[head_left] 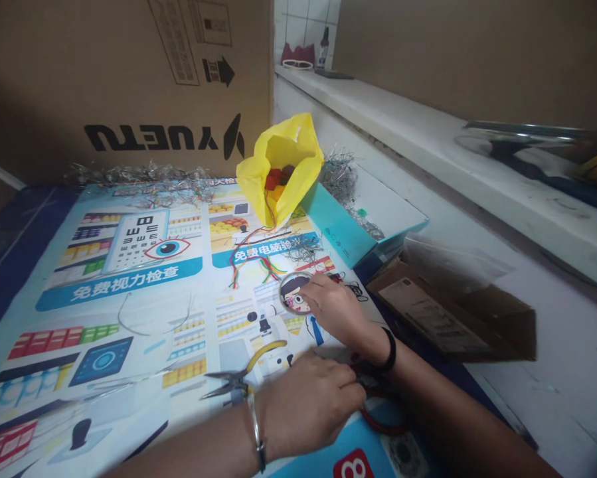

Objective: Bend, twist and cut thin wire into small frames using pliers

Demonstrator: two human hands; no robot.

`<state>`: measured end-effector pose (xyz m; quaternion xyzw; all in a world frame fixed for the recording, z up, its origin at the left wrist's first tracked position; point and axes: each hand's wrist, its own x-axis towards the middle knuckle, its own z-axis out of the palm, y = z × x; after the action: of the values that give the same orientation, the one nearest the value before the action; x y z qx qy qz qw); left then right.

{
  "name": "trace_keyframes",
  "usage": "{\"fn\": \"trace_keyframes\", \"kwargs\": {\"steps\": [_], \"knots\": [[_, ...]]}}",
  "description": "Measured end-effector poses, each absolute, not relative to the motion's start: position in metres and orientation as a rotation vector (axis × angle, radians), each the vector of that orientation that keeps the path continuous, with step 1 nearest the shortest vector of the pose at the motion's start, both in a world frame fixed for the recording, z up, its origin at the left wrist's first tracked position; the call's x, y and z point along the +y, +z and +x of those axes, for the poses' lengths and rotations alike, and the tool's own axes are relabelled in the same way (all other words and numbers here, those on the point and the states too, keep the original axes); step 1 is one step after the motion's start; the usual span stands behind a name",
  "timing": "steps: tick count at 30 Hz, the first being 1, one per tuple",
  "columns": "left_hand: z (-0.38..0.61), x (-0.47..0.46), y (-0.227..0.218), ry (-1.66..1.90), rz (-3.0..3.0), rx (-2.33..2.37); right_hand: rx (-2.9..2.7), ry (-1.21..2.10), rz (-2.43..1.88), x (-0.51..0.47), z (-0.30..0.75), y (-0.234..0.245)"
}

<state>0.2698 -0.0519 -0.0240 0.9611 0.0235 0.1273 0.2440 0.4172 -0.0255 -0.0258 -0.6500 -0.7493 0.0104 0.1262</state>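
The table is covered by a printed poster sheet (pixel 129 279), smooth, with the soft sheen of coated vinyl. Behind it the big cardboard box (pixel 129 79) is matt brown and a little rough. The yellow bag (pixel 278 166) is thin, crinkled plastic, faintly glossy. Silvery wire bundles (pixel 139 179) glint along the foot of the box. The pliers (pixel 243 378) have a dull grey metal nose and shiny yellow plastic-coated handles. The round badge (pixel 294 292) under the right hand (pixel 335 309) looks glossy, with a bright metal rim. A polished metal bangle (pixel 255 425) rings the left wrist, a matt black band (pixel 390 352) the right. The teal box (pixel 338 232) is smooth matt card
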Motion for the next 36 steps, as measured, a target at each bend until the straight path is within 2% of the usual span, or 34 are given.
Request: {"fn": "trace_keyframes", "kwargs": {"steps": [25,36], "knots": [[0.270,-0.051,-0.021,0.315,2.623,0.057,-2.195,-0.004,-1.921,-0.025,0.416,-0.029],[0.269,-0.052,-0.024,0.378,2.628,0.059,-1.644,0.425,-1.562,-0.021,0.424,-0.039]]}}
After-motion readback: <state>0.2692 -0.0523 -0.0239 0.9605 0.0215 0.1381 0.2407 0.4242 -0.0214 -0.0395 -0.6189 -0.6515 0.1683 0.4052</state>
